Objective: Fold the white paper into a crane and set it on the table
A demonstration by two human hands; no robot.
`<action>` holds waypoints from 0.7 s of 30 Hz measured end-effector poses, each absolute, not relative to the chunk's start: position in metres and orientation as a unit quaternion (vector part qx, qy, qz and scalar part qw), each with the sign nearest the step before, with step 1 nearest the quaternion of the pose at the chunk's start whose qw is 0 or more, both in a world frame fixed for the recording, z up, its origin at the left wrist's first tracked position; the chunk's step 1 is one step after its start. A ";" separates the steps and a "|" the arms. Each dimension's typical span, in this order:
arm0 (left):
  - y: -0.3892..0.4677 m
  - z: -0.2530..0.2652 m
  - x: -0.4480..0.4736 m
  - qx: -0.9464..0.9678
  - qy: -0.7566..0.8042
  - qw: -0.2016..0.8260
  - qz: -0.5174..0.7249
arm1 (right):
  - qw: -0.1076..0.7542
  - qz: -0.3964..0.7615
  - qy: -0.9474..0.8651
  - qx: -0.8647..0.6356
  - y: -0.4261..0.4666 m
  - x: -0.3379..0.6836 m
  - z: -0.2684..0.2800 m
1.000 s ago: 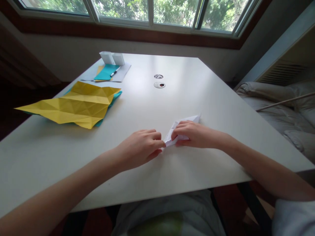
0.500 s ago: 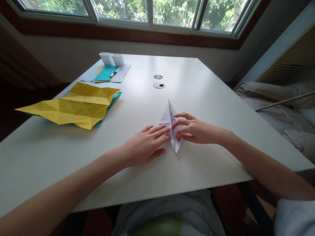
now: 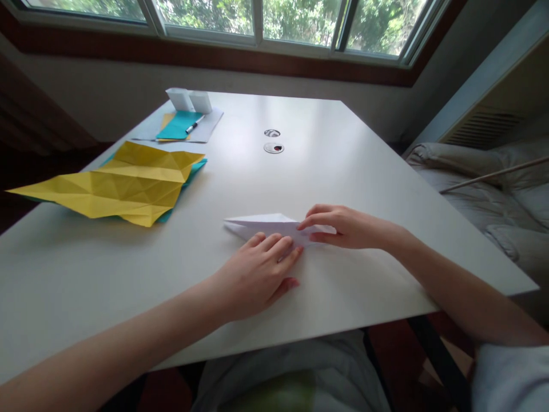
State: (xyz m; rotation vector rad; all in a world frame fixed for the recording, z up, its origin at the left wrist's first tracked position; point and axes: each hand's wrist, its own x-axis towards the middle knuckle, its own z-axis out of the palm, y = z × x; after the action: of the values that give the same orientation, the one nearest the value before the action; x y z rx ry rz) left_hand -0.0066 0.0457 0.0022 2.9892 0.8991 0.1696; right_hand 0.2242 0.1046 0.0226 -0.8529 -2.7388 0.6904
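A piece of folded white paper (image 3: 261, 224), long and pointed at its left end, lies sideways on the white table. My left hand (image 3: 263, 269) rests over its near edge with the fingers stretched out and the thumb apart. From the right, my right hand (image 3: 338, 226) has its curled fingers and thumb closed on the paper's right part. That end of the paper is partly hidden by the hand.
Creased yellow paper (image 3: 128, 183) lies over a teal sheet (image 3: 189, 178) at the left. Behind them are a smaller teal paper (image 3: 178, 125), a pen (image 3: 195, 124), and two white paper boxes (image 3: 189, 100). Round inserts (image 3: 273, 148) sit in the tabletop.
The folded white paper has turned from pointing away from me to lying sideways, its tip now to the left. My left hand has shifted slightly toward me.
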 end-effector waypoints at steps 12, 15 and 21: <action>0.047 0.001 -0.004 0.963 0.257 0.037 0.069 | 0.138 0.103 -0.894 -0.413 0.105 0.209 0.001; 0.046 0.001 -0.002 0.963 0.259 0.032 0.065 | 0.114 0.055 -0.905 -0.407 0.102 0.206 0.005; 0.045 0.002 -0.001 0.962 0.265 0.026 0.058 | 0.114 0.146 -0.921 -0.342 0.108 0.224 0.023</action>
State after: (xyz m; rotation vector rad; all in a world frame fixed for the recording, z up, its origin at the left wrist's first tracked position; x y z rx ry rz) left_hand -0.0007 0.0454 0.0021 2.9736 0.8192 0.1800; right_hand 0.2245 0.1077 0.0226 -1.0022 -2.7024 0.4291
